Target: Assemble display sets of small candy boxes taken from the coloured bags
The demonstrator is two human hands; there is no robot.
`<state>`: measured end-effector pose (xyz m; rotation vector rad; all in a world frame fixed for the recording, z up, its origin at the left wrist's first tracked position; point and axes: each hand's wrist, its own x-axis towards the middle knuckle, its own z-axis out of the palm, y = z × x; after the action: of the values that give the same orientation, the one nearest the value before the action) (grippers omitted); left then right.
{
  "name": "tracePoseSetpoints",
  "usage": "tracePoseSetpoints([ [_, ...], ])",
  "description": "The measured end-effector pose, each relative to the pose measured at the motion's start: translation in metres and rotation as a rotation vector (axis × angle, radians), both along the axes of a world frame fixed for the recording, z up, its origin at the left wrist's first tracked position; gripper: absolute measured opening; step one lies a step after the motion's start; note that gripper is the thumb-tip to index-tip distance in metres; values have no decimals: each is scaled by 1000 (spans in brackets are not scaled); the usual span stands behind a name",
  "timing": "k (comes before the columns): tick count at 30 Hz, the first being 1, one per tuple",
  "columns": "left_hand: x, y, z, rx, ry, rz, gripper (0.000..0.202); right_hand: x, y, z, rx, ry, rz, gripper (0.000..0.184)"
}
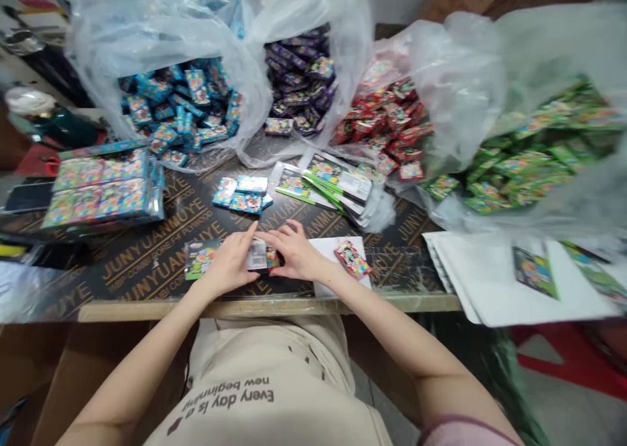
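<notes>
My left hand (230, 260) and my right hand (294, 250) meet near the table's front edge, both closed around a small clear-wrapped packet (258, 255) with colourful little boxes in it. Under my left hand lies a green printed card (198, 260). A single red box (353, 258) rests on a white sheet (337, 245) just right of my right hand. A small cluster of blue boxes (243, 194) lies a little beyond my hands.
Open plastic bags hold several blue boxes (181, 110), purple boxes (301, 80), red boxes (386, 123) and green boxes (529, 152). Clear sleeves with green cards (333, 181) lie mid-table. Filled display packs (100, 188) are stacked at left. White sheets (490, 276) lie at right.
</notes>
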<state>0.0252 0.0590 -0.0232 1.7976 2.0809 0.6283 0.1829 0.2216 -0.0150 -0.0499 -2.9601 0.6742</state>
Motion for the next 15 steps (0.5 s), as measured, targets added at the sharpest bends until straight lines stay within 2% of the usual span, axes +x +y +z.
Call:
tracePoseSetpoints([
  [5, 0, 6, -2, 47, 44, 38, 105, 10, -10, 1, -136, 40, -188, 98],
  [8, 4, 13, -4, 40, 83, 21, 103, 21, -3, 1, -221, 68, -180, 83],
  [9, 6, 14, -4, 31, 100, 6, 101, 29, 9, 1, -212, 119, -248, 73],
  [10, 7, 14, -5, 18, 120, -8, 98, 39, 26, 1, -178, 191, -383, 62],
  [12, 9, 14, -7, -25, 168, -29, 91, 68, 78, 2, -63, 351, -818, 43],
  [14, 10, 12, -10, -65, 213, -45, 85, 107, 143, 1, 76, 427, -1242, 43],
  [15, 10, 11, -12, -77, 229, -48, 83, 127, 175, 1, 130, 386, -1392, 47],
])
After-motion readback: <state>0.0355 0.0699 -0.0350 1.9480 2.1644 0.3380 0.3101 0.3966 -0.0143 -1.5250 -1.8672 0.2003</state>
